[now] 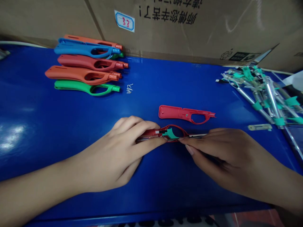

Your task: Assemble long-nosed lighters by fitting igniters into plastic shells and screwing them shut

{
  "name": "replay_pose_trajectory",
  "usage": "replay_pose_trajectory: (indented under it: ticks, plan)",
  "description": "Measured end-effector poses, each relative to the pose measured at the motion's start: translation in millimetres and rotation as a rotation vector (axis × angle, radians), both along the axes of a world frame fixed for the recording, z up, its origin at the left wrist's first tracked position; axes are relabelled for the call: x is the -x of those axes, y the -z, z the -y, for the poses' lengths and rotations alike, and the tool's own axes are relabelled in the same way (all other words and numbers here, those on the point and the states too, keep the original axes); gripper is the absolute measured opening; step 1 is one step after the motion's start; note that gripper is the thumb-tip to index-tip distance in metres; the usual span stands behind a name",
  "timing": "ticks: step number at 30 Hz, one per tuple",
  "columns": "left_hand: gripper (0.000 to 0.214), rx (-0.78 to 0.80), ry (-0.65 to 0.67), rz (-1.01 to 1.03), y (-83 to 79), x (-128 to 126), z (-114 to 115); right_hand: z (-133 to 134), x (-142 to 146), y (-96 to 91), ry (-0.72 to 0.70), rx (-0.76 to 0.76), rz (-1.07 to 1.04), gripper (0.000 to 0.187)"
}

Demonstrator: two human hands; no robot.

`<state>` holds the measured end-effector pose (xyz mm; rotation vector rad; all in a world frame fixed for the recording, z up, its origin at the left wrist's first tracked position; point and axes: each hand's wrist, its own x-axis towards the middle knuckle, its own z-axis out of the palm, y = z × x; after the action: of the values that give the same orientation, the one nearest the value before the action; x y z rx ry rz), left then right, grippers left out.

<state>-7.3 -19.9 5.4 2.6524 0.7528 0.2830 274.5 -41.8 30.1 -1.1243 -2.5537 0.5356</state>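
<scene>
Gripping hollow red plastic shell [148, 134] with left hand [126, 145], just nearer than loose red plastic half [172, 113]; touching shell with right hand [223, 151], cannot tell if pinching. Best to seat curved green plastic piece [172, 134] squarely, unforced.

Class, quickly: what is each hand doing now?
Left hand: closed, holding the red plastic handle shell.
Right hand: curled at the shell's right end; whether gripping cannot be told.
</scene>
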Motion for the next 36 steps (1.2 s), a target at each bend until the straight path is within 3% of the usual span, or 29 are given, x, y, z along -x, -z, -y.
replay_pose_trajectory:
  ticks: [25,36]
  plan:
    - [0.066,-0.009,-0.004,0.011,-1.2,0.6,0.9,4.7,6.1,-0.5,0.032,0.074,-0.007,0.025]
    - [0.055,0.030,-0.026,0.067,-0.1,1.0,0.0,7.4,6.7,-1.1,0.040,0.087,-0.036,0.023]
